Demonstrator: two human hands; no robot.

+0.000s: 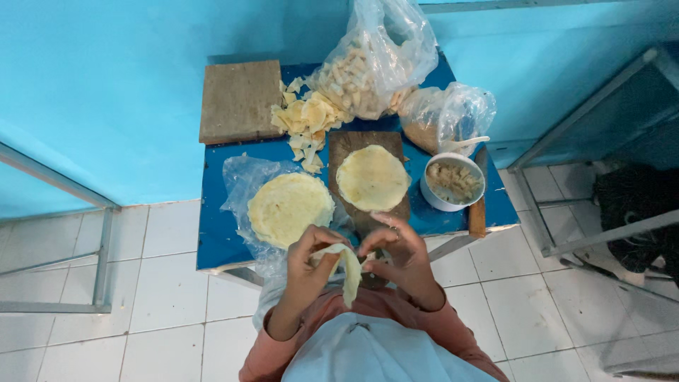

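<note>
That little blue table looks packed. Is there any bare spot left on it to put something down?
Little. The blue table is bare along its left edge, beside the round wrapper stack, and at the right front corner past the white bowl. The back is crowded: wooden board, scraps, two plastic bags.

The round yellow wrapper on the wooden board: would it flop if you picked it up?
Probably floppy: the strip between the left hand and right hand droops. The round wrapper looks thin, likely light. It may tear easily; torn scraps lie nearby.
</note>
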